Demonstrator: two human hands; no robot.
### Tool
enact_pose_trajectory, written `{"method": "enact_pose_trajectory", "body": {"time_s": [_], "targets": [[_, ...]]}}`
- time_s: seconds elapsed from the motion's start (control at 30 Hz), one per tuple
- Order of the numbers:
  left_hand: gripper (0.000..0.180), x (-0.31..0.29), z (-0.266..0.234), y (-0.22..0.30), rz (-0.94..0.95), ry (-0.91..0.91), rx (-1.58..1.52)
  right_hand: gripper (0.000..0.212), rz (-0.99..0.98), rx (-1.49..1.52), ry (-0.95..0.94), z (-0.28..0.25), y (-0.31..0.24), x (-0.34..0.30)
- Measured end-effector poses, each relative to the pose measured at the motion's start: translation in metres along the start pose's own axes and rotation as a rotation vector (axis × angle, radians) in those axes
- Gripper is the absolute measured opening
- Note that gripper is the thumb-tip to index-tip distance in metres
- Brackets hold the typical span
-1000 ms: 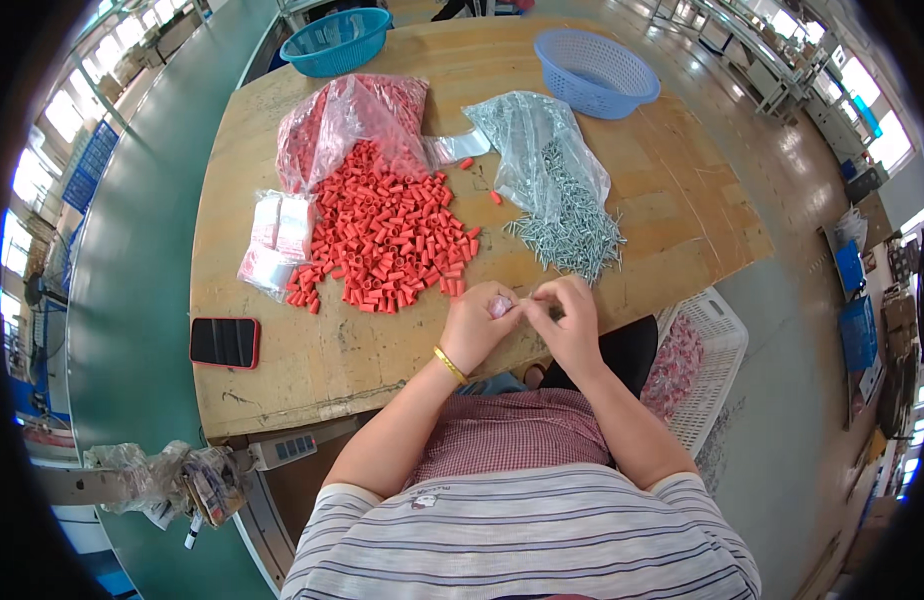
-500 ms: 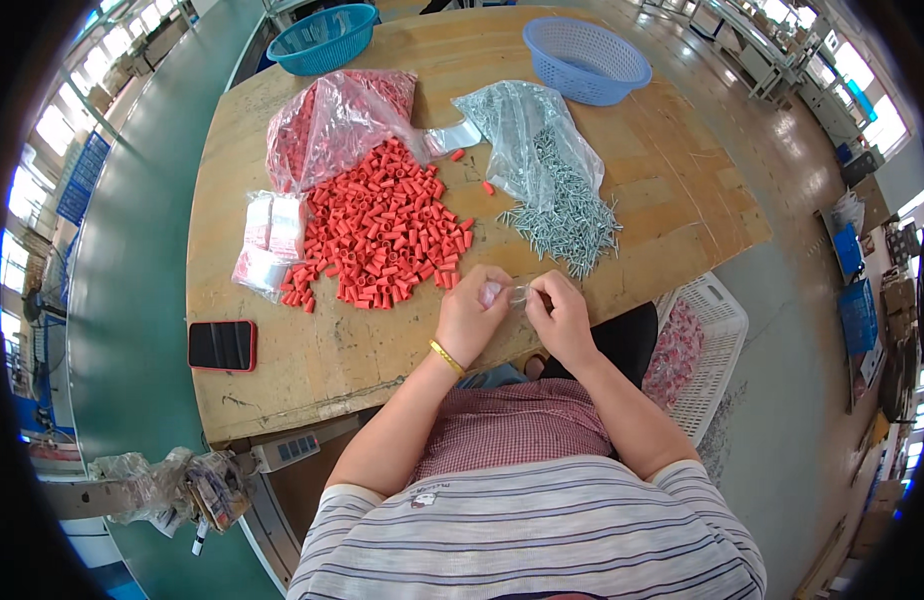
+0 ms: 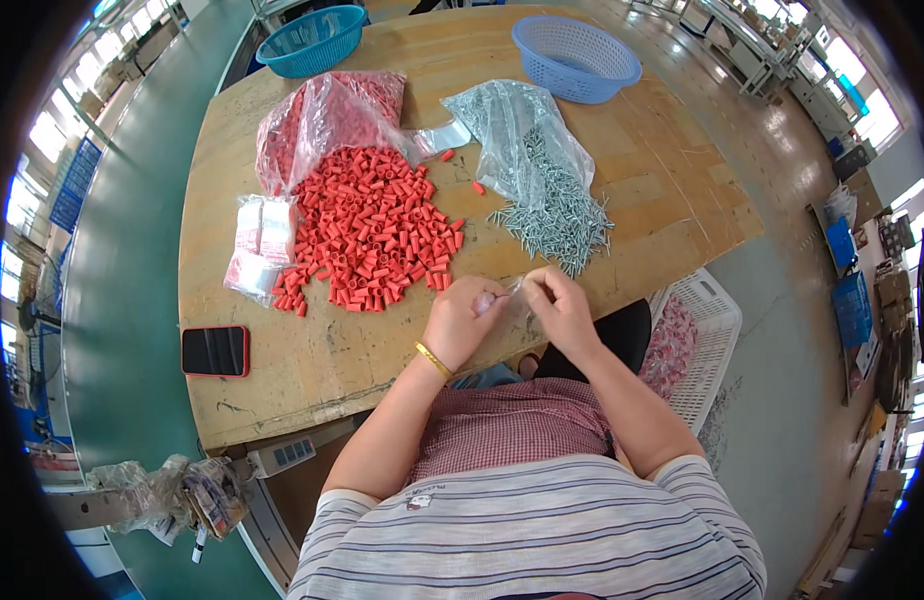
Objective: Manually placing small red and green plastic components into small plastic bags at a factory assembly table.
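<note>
Close to the table's front edge, my left hand (image 3: 464,318) is closed, with a bit of crumpled clear plastic showing at its fingers. My right hand (image 3: 562,312) pinches the edge of a small clear plastic bag (image 3: 517,298) that stretches between both hands. Whether anything lies inside the bag is too small to tell. Beyond my left hand spreads a heap of short red plastic tubes (image 3: 372,225), spilling from a large clear bag (image 3: 327,125). Past my right hand lies a pile of silver screws (image 3: 557,225), partly inside another clear bag (image 3: 507,120).
Packs of small clear bags (image 3: 262,240) and a red-edged phone (image 3: 216,351) lie at the left. A teal basket (image 3: 312,42) and a blue basket (image 3: 577,60) stand at the far edge. Right of my seat, a white crate (image 3: 717,340) holds many small red-and-clear packets.
The hands have drawn slightly apart, and more of the clear bag shows between them. The whole view has shifted a little.
</note>
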State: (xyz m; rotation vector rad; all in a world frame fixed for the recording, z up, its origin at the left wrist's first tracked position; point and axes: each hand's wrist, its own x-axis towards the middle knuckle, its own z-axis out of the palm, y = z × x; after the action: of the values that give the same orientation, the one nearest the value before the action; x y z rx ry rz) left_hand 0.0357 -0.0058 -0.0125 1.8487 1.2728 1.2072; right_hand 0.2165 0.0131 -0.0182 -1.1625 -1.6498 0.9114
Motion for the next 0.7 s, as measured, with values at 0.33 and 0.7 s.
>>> {"method": "enact_pose_trajectory", "body": {"time_s": [0.33,0.7], "targets": [[0.012,-0.004,-0.002,0.008,-0.096,-0.033,0.131,0.004,-0.556,-0.785,-0.200,-0.030,-0.015,0.058],[0.011,0.000,-0.003,0.004,-0.095,-0.034,0.095,0.007,-1.118,-1.104,-0.645,-0.026,-0.005,0.104]]}}
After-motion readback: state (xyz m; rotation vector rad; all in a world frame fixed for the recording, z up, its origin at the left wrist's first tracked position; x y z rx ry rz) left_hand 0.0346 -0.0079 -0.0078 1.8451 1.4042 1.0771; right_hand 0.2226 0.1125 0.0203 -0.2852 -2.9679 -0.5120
